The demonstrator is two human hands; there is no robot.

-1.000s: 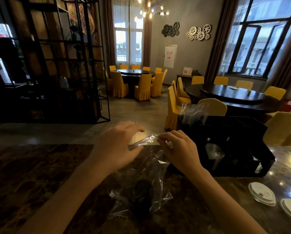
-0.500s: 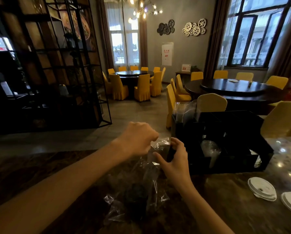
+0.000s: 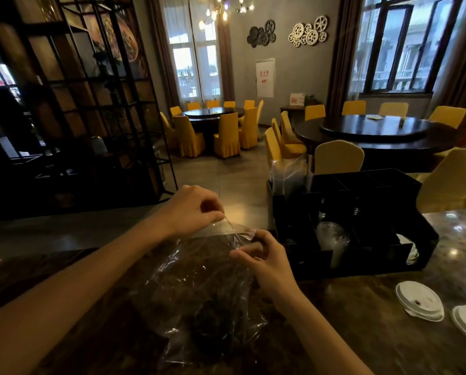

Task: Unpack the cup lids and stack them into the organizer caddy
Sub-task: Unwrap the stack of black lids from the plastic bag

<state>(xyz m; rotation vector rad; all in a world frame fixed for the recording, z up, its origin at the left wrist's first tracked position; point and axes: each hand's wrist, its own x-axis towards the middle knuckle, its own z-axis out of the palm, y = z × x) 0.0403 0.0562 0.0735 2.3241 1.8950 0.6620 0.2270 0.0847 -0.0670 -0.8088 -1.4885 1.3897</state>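
Cup lids: dark stack sits low inside a clear plastic bag, not unpacked yet. Left hand fingers pinch the far edge of the bag mouth, lifted off the surface. Right hand fingers pinch the near edge, thumb curled onto the film. Edges pulled in opposite directions, so step in hand looks like opening the bag. Can't tell if the mouth is fully unsealed, film too clear.

Outward: black organizer caddy just right of the right hand, on the surface. One front compartment holds clear cups or lids, can't say which. More crumpled clear plastic stands at the caddy's back left corner. White lids lie loose on the surface, right of the caddy, near the frame edge.

Next move, my guess: widen the mouth, keep one hand on the film, reach in with the other and take the stack whole. Film is slippery and thin; it may tear or drag out with the lids.
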